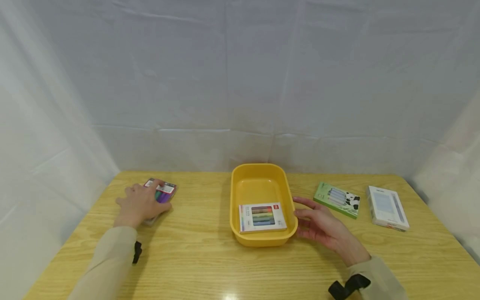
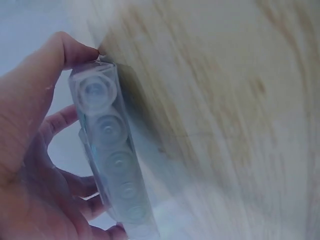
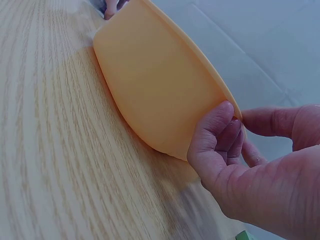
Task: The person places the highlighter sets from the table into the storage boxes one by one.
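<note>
My left hand [image 1: 136,204] grips a clear-cased pack of markers [image 1: 165,192] on the left of the table; green and purple markers show past the fingers. In the left wrist view, thumb and fingers span the pack's opposite edges, and its round marker ends [image 2: 109,130] face the camera. My right hand [image 1: 322,227] touches the right rim of a yellow plastic bin [image 1: 234,200] from outside, with no fingers seen inside. In the right wrist view, fingertips meet the bin's rim and outer wall [image 3: 155,75]. Inside the bin's near end lies a white box of coloured sticks [image 1: 262,217].
Right of the bin, a green box with a panda picture [image 1: 337,199] lies on the wooden table [image 1: 187,266]. Beyond it is a white box with a pale blue panel [image 1: 388,207]. A white sheet [image 1: 225,83] hangs behind the table and along its sides.
</note>
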The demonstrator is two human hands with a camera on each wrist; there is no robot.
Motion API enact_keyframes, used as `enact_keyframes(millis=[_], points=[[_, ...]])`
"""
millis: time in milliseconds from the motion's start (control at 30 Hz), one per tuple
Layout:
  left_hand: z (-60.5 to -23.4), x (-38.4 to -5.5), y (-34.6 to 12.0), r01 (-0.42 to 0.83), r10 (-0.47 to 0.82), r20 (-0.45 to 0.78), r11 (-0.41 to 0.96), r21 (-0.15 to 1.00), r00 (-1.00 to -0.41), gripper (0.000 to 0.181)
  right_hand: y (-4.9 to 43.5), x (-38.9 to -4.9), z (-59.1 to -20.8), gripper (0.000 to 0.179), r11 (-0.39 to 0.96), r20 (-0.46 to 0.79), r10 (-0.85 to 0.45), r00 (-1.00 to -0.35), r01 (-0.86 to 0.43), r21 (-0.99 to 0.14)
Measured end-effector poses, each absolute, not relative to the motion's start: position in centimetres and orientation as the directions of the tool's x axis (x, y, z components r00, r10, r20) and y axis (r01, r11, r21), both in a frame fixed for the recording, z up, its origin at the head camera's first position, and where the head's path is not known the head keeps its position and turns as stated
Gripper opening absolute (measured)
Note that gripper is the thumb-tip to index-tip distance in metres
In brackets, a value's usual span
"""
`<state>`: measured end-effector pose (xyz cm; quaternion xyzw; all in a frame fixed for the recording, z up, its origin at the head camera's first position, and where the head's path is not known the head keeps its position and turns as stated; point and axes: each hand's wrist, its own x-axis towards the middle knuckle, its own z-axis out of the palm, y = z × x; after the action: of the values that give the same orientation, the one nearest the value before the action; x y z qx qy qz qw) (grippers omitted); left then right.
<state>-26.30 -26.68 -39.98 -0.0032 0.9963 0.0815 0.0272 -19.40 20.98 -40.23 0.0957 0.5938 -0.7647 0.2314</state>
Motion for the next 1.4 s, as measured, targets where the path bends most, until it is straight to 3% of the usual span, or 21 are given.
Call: enact_keyframes(millis=[367,567,1000,1400], points=[[-39.7,-25.6,-26.1,0.066,0.061,0.072,0.996,0.065,-0.996,0.088,21.1,-19.4,-40.3,0.066,-0.185,-0.418,-0.243,-0.875,0.465,-0.866],[-39.6,-25.2,-25.9,0.113,0.099,0.198,0.992,0.058,-0.975,0.079,21.1,-19.5,-40.4,0.066,-0.189,-0.415,-0.242,-0.877,0.463,-0.866],[-39.0,-24.7,-24.9,0.249,0.199,0.467,0.967,0.047,-0.862,0.084,21.1,-19.5,-40.3,0.066,-0.193,-0.412,-0.245,-0.878,0.461,-0.866],[-38.5,-24.2,-23.8,0.337,0.273,0.604,0.942,-0.008,-0.749,0.083,21.0,-19.5,-40.3,0.067,-0.189,-0.415,-0.242,-0.877,0.462,-0.867]])
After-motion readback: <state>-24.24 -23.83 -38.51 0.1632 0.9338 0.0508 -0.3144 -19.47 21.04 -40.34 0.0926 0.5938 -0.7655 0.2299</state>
